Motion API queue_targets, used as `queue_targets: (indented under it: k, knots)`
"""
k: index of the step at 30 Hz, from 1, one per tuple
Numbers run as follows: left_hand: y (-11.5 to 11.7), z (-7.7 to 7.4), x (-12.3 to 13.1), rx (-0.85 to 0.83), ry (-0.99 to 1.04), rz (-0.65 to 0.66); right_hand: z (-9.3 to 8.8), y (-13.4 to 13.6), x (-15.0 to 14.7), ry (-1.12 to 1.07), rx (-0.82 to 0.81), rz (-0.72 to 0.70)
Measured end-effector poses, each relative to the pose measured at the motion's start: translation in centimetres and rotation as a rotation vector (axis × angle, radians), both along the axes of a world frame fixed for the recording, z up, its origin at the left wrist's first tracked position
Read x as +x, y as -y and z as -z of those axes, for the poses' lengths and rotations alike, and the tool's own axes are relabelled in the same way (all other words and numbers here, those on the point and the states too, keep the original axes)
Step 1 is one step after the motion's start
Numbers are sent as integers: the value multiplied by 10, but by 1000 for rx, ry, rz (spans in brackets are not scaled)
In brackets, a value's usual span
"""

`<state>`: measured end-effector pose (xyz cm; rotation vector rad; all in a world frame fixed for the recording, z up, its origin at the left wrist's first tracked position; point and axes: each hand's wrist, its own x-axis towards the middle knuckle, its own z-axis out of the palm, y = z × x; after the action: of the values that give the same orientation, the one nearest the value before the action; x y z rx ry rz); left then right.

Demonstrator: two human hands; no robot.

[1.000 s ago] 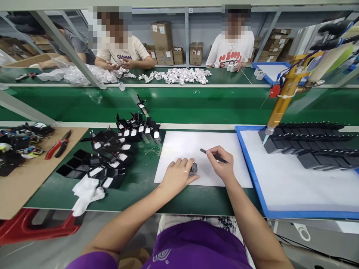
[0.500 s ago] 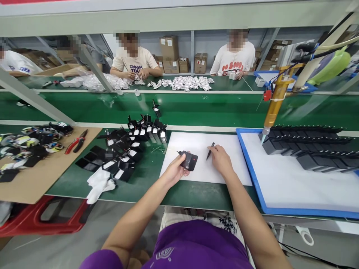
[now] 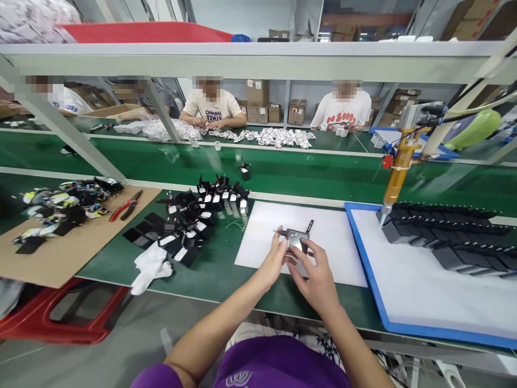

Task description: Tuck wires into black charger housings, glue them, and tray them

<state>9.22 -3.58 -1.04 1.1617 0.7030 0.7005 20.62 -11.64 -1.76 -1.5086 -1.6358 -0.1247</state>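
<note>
A black plug-in power adapter point(image 3: 298, 238), its surface glinting, is held over the white sheet point(image 3: 258, 237) with its pins pointing left. My left hand point(image 3: 278, 254) grips its left end. From the right and below, the fingers of my right hand point(image 3: 317, 272) are closed on its near side. Just behind the adapter a slim black pen-like tool point(image 3: 309, 226) shows, its lower end hidden; it appears to lie on the sheet. Several black adapters with white labels point(image 3: 189, 221) are heaped to the left, beside a white glove point(image 3: 151, 265).
Red-handled pliers point(image 3: 126, 206) and wired parts point(image 3: 72, 202) lie on brown cardboard point(image 3: 52, 264) at left. At right, a blue-rimmed tray point(image 3: 365, 269) holds rows of black cases point(image 3: 436, 231) below a dispenser nozzle point(image 3: 385, 215). Co-workers sit across the green belt point(image 3: 283, 172).
My right hand has left the black tool and come left onto the adapter. The adapter has turned and shifted to the right in my left hand. The view has tilted up.
</note>
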Motion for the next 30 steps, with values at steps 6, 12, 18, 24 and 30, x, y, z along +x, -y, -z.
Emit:
queue_targets:
  k: [6,12,18,24,30]
  knots:
    - [27,-18,17,531,-259,329,16,14,29,-229,9,268]
    - [11,-24,25,695,-459,491,12,41,89,-336,-81,419]
    - [-31,-20,12,729,-598,457,19,79,208,-389,-57,734]
    - [-63,-22,6,805,-709,338,25,84,270,-262,-171,933]
    - [-123,-12,0,806,-846,192,33,85,267,-268,-224,994]
